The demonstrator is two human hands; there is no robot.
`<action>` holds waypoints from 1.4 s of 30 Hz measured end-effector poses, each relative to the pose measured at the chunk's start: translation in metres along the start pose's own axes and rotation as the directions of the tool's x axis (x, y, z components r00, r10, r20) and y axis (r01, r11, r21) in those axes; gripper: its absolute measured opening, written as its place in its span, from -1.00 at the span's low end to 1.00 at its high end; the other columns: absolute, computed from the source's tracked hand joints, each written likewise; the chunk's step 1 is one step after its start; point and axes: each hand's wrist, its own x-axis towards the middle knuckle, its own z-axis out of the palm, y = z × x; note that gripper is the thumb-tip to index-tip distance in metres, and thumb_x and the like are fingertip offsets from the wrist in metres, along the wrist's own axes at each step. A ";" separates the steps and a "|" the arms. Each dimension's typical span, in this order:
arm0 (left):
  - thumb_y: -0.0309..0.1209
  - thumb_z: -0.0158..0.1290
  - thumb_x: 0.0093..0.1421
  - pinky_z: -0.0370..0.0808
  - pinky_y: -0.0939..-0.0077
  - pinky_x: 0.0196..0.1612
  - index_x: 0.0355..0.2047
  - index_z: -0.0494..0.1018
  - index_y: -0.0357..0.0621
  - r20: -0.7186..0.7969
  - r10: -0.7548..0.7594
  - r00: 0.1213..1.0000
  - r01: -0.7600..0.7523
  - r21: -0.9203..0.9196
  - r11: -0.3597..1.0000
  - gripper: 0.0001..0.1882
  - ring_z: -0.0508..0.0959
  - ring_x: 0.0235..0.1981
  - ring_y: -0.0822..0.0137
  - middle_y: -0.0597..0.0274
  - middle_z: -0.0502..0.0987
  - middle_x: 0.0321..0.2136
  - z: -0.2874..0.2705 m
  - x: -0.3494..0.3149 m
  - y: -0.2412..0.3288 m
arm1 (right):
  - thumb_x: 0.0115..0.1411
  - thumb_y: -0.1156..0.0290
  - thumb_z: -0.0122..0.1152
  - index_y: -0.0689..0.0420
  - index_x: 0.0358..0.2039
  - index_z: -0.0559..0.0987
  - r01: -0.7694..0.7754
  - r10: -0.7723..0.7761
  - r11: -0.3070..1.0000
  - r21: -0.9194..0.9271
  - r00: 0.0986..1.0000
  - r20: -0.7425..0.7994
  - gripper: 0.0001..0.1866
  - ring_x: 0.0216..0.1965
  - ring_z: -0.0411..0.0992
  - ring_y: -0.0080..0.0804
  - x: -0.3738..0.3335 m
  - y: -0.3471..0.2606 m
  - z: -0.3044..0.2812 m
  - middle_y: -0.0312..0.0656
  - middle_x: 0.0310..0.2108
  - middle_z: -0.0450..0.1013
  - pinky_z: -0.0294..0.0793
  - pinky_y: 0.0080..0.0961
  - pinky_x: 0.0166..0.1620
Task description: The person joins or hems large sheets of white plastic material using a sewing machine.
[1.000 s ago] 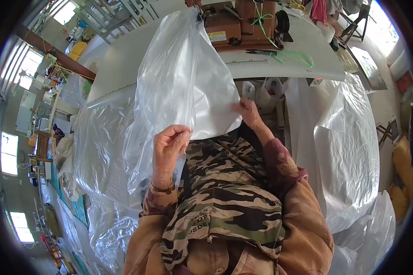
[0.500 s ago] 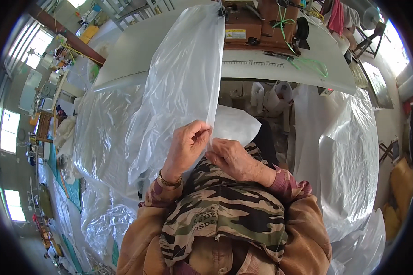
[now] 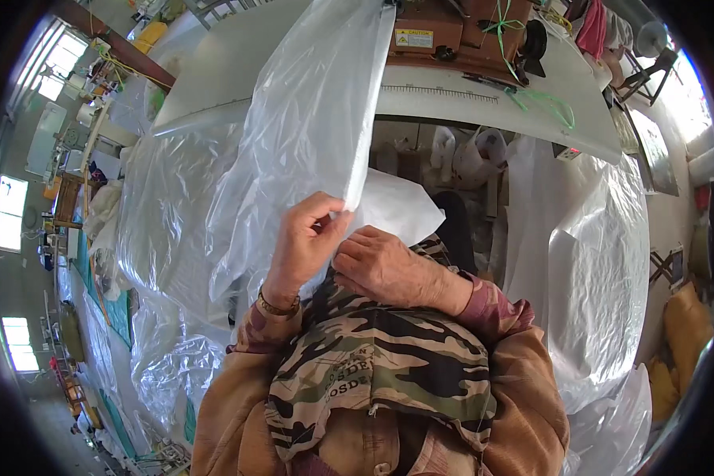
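A long translucent plastic sheet (image 3: pixel 293 135) hangs over the front of the pale work table, its right edge running up to a brown sewing machine (image 3: pixel 468 40). Near the lower end of that edge, the thumb and forefinger of my left hand (image 3: pixel 303 242) pinch the plastic; a narrow white folded-looking band shows there. Just to the right and slightly lower, my right hand (image 3: pixel 393 268) is closed, fingers curled inward near the same edge. Whatever its fingertips grip is hidden. A white flap of sheet (image 3: pixel 397 208) lies behind my right hand, over my lap.
The table (image 3: pixel 428 107) has a printed ruler scale along its front. Green string (image 3: pixel 543 107) lies on its right side. Large plastic sheeting hangs at left (image 3: pixel 174 222) and right (image 3: pixel 599 278). White bags (image 3: pixel 480 155) sit beneath the table.
Both hands have shifted a little to the left, the left one also slightly upward. The sheet's right edge now slants more and shows a wider white band. My view has moved slightly.
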 end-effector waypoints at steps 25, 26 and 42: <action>-0.66 0.08 0.11 0.37 0.39 -0.50 -0.13 0.53 -0.32 -0.192 0.249 0.949 -0.144 0.439 0.887 -0.72 0.43 -0.56 0.20 0.08 0.40 -0.49 0.016 0.002 -0.015 | 0.20 0.42 0.15 0.25 -0.43 0.58 -0.307 0.653 0.692 0.653 0.652 -0.385 -0.84 -0.44 0.40 -0.54 0.087 0.138 0.089 -0.24 -0.55 0.50 0.47 -0.43 -0.34; -0.68 0.06 0.09 0.40 0.31 -0.48 -0.14 0.53 -0.32 -0.141 0.262 0.955 -0.171 0.460 0.872 -0.71 0.47 -0.54 0.09 0.02 0.41 -0.49 0.021 0.003 -0.019 | 0.30 0.31 0.07 0.26 -0.53 0.53 -0.130 0.743 0.601 0.789 0.454 -0.491 -0.67 -0.47 0.28 -0.71 0.089 0.147 0.068 -0.36 -0.59 0.44 0.34 -0.54 -0.49; -0.68 0.04 0.03 0.48 0.19 -0.42 -0.19 0.52 -0.31 0.094 0.263 0.960 -0.279 0.375 0.884 -0.71 0.52 -0.48 -0.08 -0.03 0.44 -0.46 0.060 0.051 -0.059 | 0.22 0.30 0.15 0.38 -0.52 0.45 -0.437 0.540 0.837 0.330 0.563 -0.626 -0.64 -0.54 0.16 0.14 0.117 0.219 -0.061 0.21 -0.60 0.30 0.34 -0.22 -0.40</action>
